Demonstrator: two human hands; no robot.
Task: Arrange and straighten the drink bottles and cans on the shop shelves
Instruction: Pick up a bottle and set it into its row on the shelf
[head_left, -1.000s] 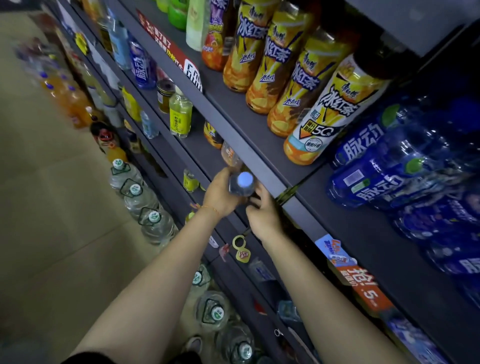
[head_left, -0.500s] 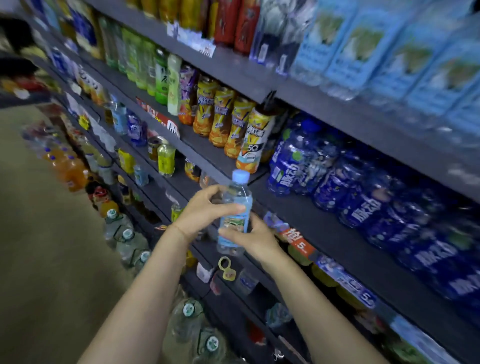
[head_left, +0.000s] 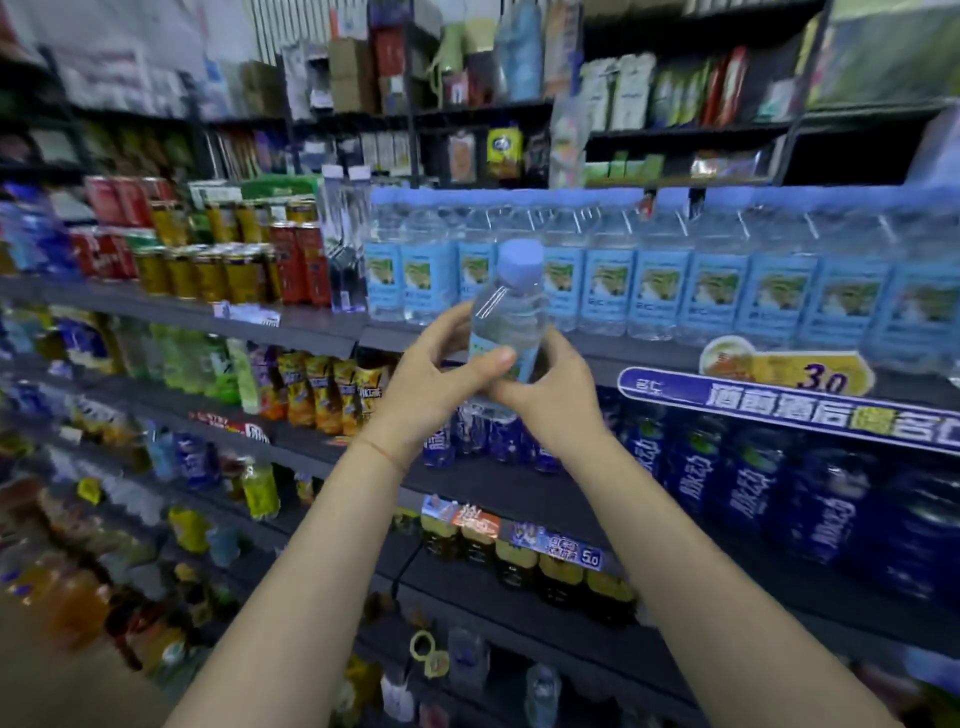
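2 hands hold water bottle (head_left: 506, 317) upright, cap up.

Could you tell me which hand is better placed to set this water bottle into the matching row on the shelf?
Probably the right hand: it grips the water bottle on the side nearer the matching row, while the left hand holds the front.

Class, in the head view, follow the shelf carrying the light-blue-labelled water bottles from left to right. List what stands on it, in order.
Red cans → gold cans → red cans again → tall clear bottles → the long row of water bottles.
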